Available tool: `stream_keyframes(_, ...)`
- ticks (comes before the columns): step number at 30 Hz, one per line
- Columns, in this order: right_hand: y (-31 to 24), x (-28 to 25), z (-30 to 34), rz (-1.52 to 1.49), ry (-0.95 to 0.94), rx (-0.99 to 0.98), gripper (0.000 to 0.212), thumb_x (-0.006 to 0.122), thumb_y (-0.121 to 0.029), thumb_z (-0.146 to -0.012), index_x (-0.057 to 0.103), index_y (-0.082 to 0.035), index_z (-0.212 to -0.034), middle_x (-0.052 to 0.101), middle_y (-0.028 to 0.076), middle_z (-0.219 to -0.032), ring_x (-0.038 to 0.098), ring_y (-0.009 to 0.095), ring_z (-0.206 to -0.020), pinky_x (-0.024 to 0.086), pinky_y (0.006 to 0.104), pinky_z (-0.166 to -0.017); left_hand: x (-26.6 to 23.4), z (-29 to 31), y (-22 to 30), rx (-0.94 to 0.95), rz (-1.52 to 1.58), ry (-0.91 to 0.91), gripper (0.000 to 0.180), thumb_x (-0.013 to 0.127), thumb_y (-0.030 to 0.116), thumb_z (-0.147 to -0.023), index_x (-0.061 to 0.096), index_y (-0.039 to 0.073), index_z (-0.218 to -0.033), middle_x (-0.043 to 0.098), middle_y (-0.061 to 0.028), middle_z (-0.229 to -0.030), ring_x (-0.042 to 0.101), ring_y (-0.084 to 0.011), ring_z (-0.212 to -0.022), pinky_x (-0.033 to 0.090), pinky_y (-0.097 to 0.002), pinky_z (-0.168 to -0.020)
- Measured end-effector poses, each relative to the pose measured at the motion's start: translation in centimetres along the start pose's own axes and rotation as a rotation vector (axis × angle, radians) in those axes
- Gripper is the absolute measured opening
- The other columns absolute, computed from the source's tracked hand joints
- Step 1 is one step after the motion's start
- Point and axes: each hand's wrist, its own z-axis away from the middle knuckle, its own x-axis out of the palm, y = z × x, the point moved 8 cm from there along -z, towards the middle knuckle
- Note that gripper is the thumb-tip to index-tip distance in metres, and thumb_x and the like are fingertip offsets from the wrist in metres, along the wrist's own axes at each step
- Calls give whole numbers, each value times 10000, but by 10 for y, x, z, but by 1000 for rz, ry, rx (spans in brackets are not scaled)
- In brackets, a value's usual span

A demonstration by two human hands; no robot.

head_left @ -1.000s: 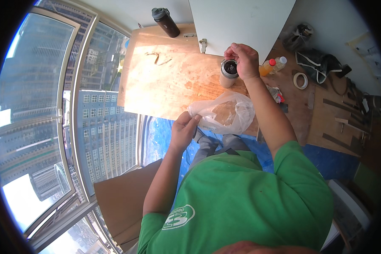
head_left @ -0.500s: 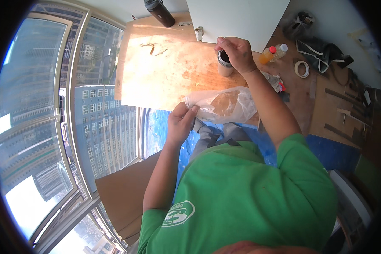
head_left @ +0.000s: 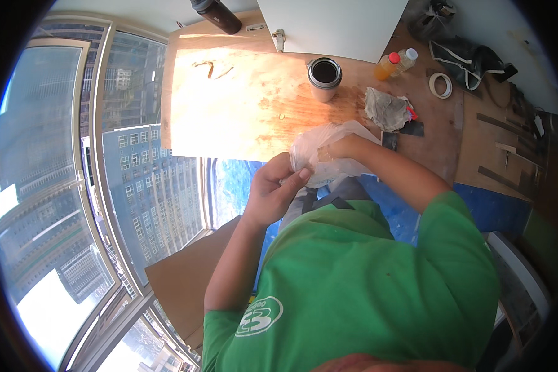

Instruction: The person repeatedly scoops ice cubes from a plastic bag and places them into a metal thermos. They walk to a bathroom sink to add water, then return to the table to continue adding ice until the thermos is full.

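A thin, translucent white plastic bag (head_left: pixel 305 144) hangs in front of me at the near edge of the table. My left hand (head_left: pixel 274 189) pinches it on its left side, thumb against fingers. My right hand (head_left: pixel 348 147) reaches into the bag from the right; the plastic covers its fingers, so what they hold is hidden. Beyond the bag an upright, uncovered tumbler (head_left: pixel 324 87) with a metal rim and a dark inside stands on the wooden table (head_left: pixel 242 118). A crumpled grey cloth (head_left: pixel 385 110) lies to the tumbler's right.
Two small bottles, one orange with a red cap (head_left: pixel 387 66) and one pale (head_left: pixel 407 59), stand behind the cloth. A tape roll (head_left: pixel 440 85) lies farther right. At the back are a dark flask (head_left: pixel 217 15) and a white panel (head_left: pixel 335 28). Windows (head_left: pixel 49 161) line the left.
My right hand has left the top of the tumbler and come down into the plastic bag. The left hand keeps its hold on the bag, which is now more bunched up.
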Motion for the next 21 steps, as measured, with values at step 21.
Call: stream_keyframes(21,21,28,-10,-404,-77,-39,408,609,-355,-940,668,-113,-1262,704,96,-1189,661,229,-1056,519,404,-927,48,-37,1,56,-41,-71,146,643,129,-992,679,-13,-995,552,20,-831,487,-67,-741,392,-256,-655)
